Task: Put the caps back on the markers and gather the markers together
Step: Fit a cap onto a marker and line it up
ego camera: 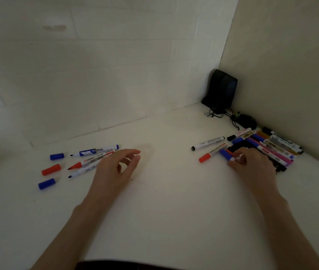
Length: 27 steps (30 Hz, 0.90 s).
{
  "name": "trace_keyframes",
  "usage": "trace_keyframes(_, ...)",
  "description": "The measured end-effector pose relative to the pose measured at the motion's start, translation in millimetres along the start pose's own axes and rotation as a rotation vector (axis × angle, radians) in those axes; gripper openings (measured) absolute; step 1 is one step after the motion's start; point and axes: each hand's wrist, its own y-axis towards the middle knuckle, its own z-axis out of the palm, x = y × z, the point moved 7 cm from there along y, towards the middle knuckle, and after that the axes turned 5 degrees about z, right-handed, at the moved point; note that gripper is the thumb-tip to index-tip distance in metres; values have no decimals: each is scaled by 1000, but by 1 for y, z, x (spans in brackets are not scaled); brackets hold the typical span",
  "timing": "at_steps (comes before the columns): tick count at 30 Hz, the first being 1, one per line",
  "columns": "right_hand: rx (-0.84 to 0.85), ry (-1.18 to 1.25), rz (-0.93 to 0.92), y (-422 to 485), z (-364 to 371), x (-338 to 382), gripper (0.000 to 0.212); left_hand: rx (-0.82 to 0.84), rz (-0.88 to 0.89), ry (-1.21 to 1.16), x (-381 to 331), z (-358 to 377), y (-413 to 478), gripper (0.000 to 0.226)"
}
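White desk (164,207), blue-capped marker (225,154) in right grip (252,165), beside marker pile (273,148)

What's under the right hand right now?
The right hand covers the near end of the marker pile; its fingers pinch a blue-capped marker that sticks out. The marker bodies beneath the palm are hidden.

head view, looking down, near table (164,211)

We can read only a large white "M" on the blue label of the white uncapped marker (95,150), at nine o'clock on the white desk (164,191). Print on the heaped capped markers (271,151) at three o'clock blurs beyond our reading.
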Motion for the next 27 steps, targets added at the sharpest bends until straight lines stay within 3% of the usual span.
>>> trace_keyframes(13, 35, -37, 45, -4, 3, -5, 45, 8, -1, 14, 2, 1, 0, 15)
trace_keyframes(24, 51, -45, 40, -5, 4, -6, 45, 8, 1, 10, 4, -2, -2, 16)
trace_keyframes(27, -30, -37, -17, -9, -1, 11, 40, 0, 1, 14, 4, -4, -4, 16)
